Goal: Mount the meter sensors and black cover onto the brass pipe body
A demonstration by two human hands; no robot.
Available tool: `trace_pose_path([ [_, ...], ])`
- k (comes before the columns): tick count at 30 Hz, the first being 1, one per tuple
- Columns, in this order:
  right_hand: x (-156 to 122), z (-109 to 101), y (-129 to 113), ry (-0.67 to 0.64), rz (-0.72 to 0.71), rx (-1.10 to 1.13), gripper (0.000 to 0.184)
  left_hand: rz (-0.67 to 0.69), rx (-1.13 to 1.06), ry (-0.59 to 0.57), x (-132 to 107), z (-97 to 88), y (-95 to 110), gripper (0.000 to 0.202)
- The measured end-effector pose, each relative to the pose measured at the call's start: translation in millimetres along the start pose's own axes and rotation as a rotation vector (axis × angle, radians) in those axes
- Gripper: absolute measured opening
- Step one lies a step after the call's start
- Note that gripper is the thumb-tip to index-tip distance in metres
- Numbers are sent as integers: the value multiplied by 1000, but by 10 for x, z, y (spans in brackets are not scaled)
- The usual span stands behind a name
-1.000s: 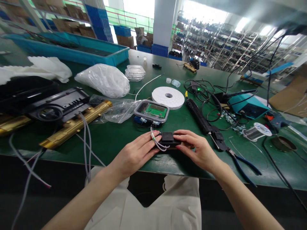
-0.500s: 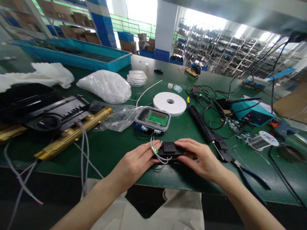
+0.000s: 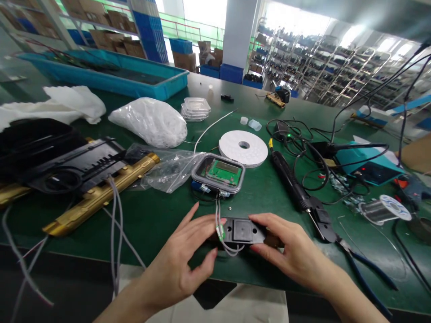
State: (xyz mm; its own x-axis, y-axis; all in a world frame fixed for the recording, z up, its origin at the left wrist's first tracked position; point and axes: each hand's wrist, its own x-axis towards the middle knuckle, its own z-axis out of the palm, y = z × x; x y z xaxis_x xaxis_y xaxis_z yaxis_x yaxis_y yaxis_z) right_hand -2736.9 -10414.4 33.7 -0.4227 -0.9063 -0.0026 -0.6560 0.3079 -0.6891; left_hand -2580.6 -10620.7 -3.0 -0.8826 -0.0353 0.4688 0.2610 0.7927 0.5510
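I am holding the black module [image 3: 241, 231] at lower center with my left hand [image 3: 182, 264] and right hand [image 3: 289, 251], both closed on it; seating its wires [image 3: 225, 240] probably needs care.

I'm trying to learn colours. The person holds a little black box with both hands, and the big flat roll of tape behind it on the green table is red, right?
Not quite. The head view shows the roll of tape is white, not red. The rest holds: the left hand and right hand hold the small black box on the green table.
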Motion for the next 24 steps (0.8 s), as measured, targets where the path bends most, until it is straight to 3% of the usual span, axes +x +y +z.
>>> trace_pose_path([
  [3,-18,12,3,25,-46,-35,42,-196,-21,238,5,-119,76,17],
  [5,-33,25,4,47,-74,-59,43,-200,12,265,93,-190,127,13],
  [9,-62,61,12,73,-99,-76,44,-36,16,-85,362,-238,159,30],
  [13,-60,83,42,70,-78,-41,45,-169,-93,-349,510,-217,94,44],
  [19,-24,-20,22,-83,92,99,38,-409,-230,-503,630,-246,49,37],
  [24,-23,-80,-24,-147,161,128,38,-412,-247,-542,632,-238,33,33],
])
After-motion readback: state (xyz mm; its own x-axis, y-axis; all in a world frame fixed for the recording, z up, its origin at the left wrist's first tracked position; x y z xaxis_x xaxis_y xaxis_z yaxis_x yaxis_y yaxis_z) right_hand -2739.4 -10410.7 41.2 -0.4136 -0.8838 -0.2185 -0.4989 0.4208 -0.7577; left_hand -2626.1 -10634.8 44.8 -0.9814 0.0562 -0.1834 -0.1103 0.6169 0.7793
